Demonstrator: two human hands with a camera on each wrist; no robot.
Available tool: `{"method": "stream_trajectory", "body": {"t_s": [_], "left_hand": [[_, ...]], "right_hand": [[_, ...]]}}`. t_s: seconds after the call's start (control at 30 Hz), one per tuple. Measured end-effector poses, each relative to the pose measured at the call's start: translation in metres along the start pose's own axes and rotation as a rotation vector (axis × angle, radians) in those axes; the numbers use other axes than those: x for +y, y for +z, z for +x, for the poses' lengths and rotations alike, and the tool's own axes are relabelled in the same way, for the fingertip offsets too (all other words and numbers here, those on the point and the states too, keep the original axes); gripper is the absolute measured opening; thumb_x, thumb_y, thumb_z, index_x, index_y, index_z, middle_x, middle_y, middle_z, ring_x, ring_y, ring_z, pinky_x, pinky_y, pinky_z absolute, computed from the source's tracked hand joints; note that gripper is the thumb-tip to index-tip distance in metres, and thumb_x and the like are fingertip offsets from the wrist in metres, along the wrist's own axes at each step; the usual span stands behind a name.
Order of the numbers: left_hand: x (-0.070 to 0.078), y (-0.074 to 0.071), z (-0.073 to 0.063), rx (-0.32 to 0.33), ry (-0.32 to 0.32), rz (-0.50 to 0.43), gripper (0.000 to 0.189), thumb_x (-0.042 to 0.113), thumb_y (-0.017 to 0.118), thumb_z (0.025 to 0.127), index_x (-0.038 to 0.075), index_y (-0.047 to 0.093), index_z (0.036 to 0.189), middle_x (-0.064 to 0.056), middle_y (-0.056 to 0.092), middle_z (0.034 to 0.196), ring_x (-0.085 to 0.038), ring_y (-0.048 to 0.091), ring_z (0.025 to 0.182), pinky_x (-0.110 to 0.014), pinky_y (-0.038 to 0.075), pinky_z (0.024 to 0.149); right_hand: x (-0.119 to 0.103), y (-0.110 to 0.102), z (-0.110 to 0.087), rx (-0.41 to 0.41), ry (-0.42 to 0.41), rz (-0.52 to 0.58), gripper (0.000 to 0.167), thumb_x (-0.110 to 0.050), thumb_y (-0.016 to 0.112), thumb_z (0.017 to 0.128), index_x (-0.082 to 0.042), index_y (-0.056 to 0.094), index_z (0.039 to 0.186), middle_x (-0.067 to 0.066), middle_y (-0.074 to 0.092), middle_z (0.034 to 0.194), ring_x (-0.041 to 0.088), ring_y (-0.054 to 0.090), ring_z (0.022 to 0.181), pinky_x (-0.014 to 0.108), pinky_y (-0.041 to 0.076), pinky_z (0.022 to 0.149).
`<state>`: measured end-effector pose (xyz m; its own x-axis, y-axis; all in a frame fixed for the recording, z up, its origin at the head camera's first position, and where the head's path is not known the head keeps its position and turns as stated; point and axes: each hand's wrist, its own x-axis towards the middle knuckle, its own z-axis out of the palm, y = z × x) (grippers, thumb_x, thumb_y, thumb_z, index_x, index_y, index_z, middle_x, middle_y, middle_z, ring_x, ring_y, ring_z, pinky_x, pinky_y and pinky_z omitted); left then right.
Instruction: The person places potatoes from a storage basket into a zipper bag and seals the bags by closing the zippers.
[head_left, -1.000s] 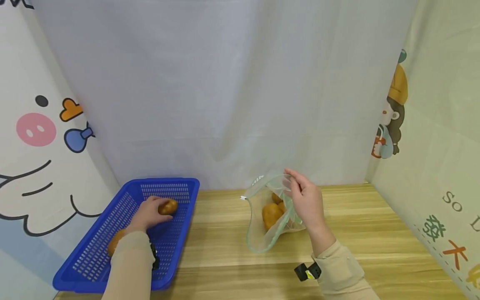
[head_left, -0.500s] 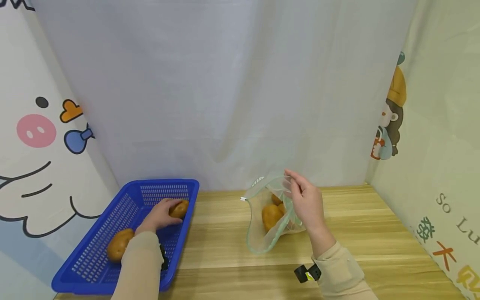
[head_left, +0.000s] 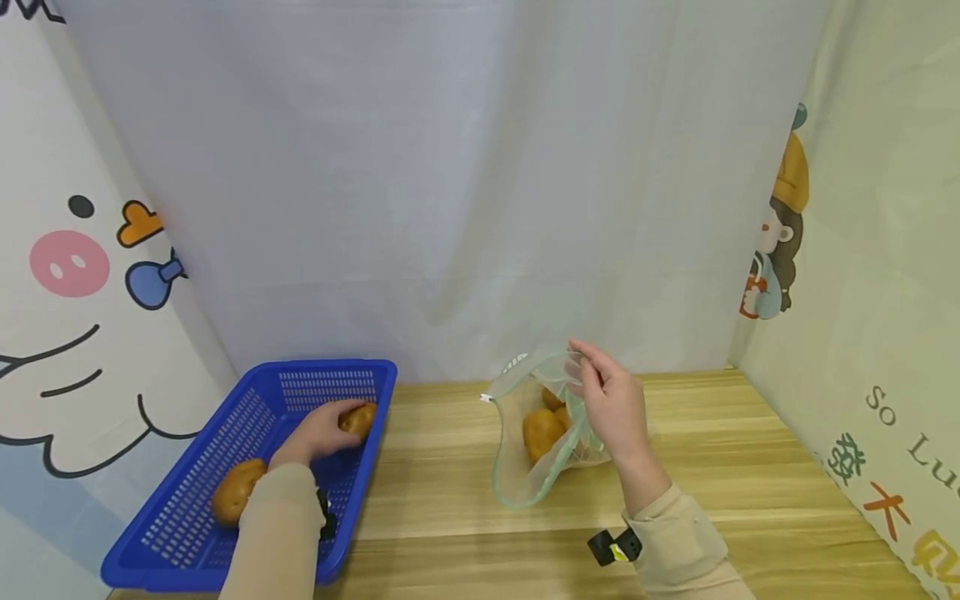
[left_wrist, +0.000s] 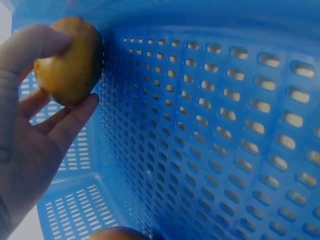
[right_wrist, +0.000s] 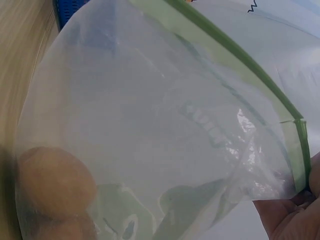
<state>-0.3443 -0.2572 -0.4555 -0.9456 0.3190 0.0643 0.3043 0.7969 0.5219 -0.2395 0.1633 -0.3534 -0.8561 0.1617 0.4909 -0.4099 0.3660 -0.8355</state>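
Observation:
My left hand [head_left: 313,435] is inside the blue plastic basket [head_left: 322,365] and grips a brown potato [head_left: 361,420]. In the left wrist view, thumb and fingers lie around this potato [left_wrist: 75,67], close by the perforated side wall. Another potato [head_left: 236,495] lies in the basket, partly behind the left sleeve. On the right, my right hand [head_left: 617,407] pinches the rim of a clear zip bag [head_left: 513,485] with a green edge, its mouth spread apart. Several potatoes [head_left: 542,433] are inside the bag, two of them showing through the film in the right wrist view.
Basket and bag stand on a wood-grain table [head_left: 442,467], with a strip of tabletop between them. A pale grey curtain [head_left: 480,208] hangs behind. Printed cloths with cartoons flank both sides. A white zip slider [head_left: 487,397] sits at the bag's left edge.
My left hand has shifted right with the potato, towards the basket's right wall, uncovering more of the other potato. It has barely moved in the last half second. My right hand and the bag stay put.

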Motion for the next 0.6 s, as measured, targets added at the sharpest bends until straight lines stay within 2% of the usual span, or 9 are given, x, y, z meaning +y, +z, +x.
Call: {"method": "stream_trajectory", "body": {"t_s": [0.1, 0.17, 0.43, 0.6], "left_hand": [[0.003, -0.004, -0.001, 0.006, -0.036, -0.039, 0.065, 0.018, 0.07, 0.078, -0.001, 0.054, 0.138, -0.022, 0.06, 0.12, -0.029, 0.056, 0.091, -0.044, 0.048, 0.077], [0.005, -0.007, -0.002, 0.026, -0.037, -0.065, 0.064, 0.018, 0.068, 0.079, -0.001, 0.053, 0.138, -0.023, 0.06, 0.121, -0.03, 0.057, 0.092, -0.044, 0.048, 0.077], [0.019, -0.031, 0.001, 0.15, 0.092, -0.102, 0.061, 0.011, 0.067, 0.085, -0.002, 0.048, 0.142, -0.029, 0.054, 0.132, -0.038, 0.058, 0.102, -0.051, 0.049, 0.083], [0.037, -0.048, 0.0, 0.176, 0.143, -0.129, 0.063, 0.011, 0.067, 0.088, 0.004, 0.045, 0.147, -0.028, 0.05, 0.136, -0.041, 0.055, 0.109, -0.054, 0.05, 0.084]], "right_hand": [[-0.001, 0.0, 0.0, 0.002, -0.003, 0.0, 0.032, -0.007, 0.046, 0.104, -0.001, 0.063, 0.131, 0.018, 0.066, 0.123, 0.031, 0.068, 0.104, 0.028, 0.058, 0.075], [-0.001, 0.0, 0.0, 0.004, -0.005, -0.003, 0.032, -0.007, 0.046, 0.104, -0.001, 0.063, 0.131, 0.018, 0.066, 0.123, 0.031, 0.069, 0.104, 0.028, 0.058, 0.075], [-0.002, -0.001, -0.001, 0.002, -0.012, -0.005, 0.032, -0.007, 0.046, 0.105, -0.001, 0.062, 0.132, 0.017, 0.067, 0.123, 0.03, 0.069, 0.104, 0.029, 0.058, 0.075], [-0.003, -0.001, 0.0, 0.002, -0.006, -0.003, 0.032, -0.007, 0.046, 0.105, -0.002, 0.062, 0.132, 0.016, 0.067, 0.123, 0.03, 0.069, 0.104, 0.029, 0.058, 0.075]]}}
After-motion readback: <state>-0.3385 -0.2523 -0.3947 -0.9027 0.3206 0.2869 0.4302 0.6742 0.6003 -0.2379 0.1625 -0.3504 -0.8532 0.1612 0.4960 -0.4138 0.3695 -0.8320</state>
